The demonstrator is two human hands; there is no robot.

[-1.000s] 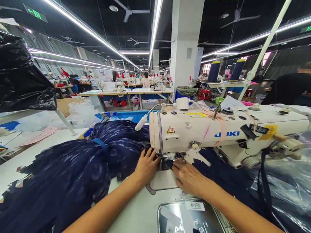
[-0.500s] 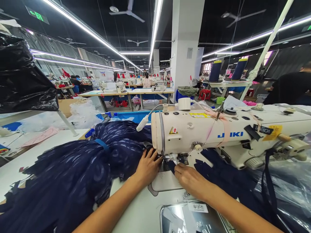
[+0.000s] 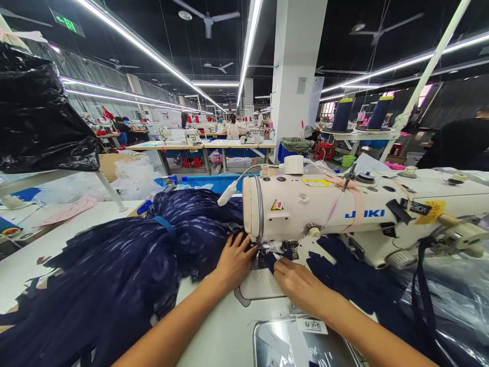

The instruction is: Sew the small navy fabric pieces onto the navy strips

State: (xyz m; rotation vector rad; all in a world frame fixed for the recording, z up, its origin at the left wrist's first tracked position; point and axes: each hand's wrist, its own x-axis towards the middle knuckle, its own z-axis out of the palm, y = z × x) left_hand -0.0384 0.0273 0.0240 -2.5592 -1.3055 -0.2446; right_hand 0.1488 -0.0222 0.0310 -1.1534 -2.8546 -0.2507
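Note:
A white sewing machine stands on the white table. My left hand lies with its fingers stretched flat on navy fabric just left of the needle. My right hand rests on the metal plate right of the needle, its fingertips pressed together on a small navy fabric piece under the presser foot. A big heap of the same navy fabric, tied with a blue band, fills the table's left side.
More navy pieces lie under the machine arm, with clear plastic at the right. A shiny tray sits at the near edge. A black plastic bag hangs at the left. Two thread cones and other workstations with people stand behind.
My hands stay at the needle; the right hand's fingers have drawn in a little on the fabric piece. The view has shifted slightly.

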